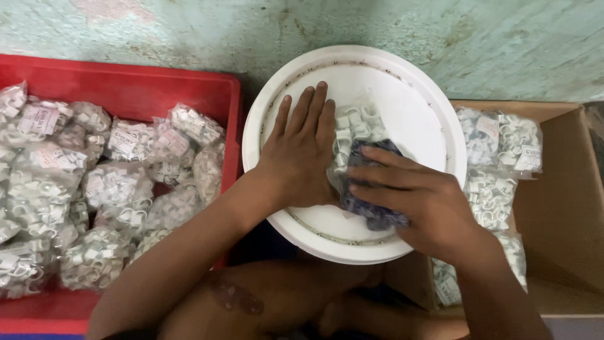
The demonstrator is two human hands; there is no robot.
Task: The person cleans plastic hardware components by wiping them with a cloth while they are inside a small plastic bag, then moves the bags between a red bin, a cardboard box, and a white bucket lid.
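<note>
Right hand (418,204): fingers extended, pressing a dark cloth (371,189) onto a clear packet (353,129) of white clips, gripping nothing. Left hand (301,151): flat, palm down, fingers together, touching the packet's left edge. Packet: on the white round lid (415,107), right of centre. Red tray (126,88), left: many like packets. Cardboard box (560,208), right: several more. Beyond: greenish wall (251,25).

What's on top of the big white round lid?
On the white round lid lies a clear bag of small white clips, with a dark piece under it. The left hand lies flat beside it; the right hand covers its lower part, hiding what's beneath.
</note>
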